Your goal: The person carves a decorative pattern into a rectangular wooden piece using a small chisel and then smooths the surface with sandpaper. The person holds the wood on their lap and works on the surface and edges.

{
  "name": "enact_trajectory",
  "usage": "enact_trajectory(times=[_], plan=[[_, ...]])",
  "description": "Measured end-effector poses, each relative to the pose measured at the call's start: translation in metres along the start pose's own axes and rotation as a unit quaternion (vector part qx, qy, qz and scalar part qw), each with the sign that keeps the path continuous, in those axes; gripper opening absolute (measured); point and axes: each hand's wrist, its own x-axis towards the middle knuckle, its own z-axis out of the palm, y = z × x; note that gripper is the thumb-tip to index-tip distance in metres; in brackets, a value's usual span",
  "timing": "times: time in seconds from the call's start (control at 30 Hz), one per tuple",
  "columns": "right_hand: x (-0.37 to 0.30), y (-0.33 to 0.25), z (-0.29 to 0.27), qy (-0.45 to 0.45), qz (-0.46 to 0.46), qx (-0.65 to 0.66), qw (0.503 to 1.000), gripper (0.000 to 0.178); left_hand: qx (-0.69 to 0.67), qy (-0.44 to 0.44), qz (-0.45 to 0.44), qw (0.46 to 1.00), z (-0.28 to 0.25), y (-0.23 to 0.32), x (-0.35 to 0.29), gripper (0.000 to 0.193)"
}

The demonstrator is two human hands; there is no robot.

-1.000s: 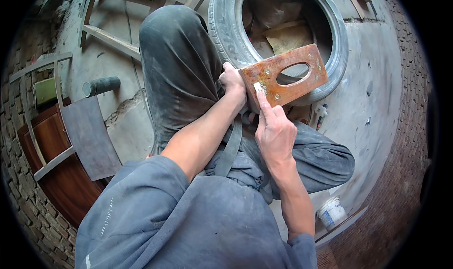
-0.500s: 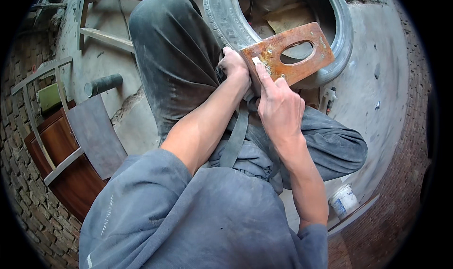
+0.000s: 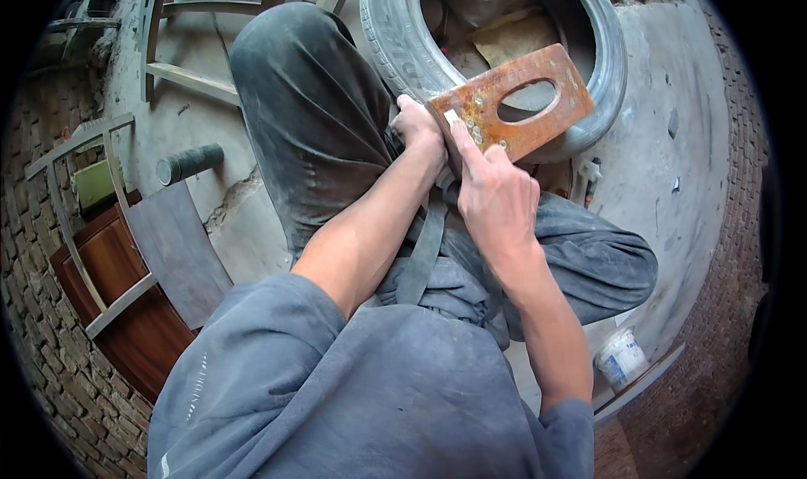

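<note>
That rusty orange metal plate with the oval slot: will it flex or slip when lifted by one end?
The rusty orange metal plate looks thick and flat, so probably stiff and heavy for its size. Its rough rust likely grips rather than slides. The left hand and right hand both hold one end, suggesting the far end pulls down.

Rusty metal plate (image 3: 513,101) with oval slot, gripped at its near end by left hand (image 3: 418,130) and right hand (image 3: 496,197). Worn tyre (image 3: 395,42) lies behind it on concrete floor (image 3: 689,185). Small white container (image 3: 620,359) near right elbow.

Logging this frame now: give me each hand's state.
Left hand: closed on the rusty metal plate at its near end.
Right hand: holding the same plate, forefinger stretched along its face.
</note>
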Motion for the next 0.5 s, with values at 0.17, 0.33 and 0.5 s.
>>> enact_trajectory(times=[0.17,0.33,0.5], plan=[[0.020,0.003,0.015,0.053,-0.008,0.018,0.998,0.049,-0.023,-0.001,-0.017,1.000,0.001,0.003,-0.005,0.057],[-0.006,0.006,0.006,0.027,-0.001,0.029,0.999,0.051,0.030,0.033,0.014,0.999,-0.005,-0.005,0.014,0.064],[0.012,0.004,0.013,0.041,0.001,0.007,0.999,0.051,0.038,0.055,0.000,0.998,-0.003,-0.008,0.015,0.066]])
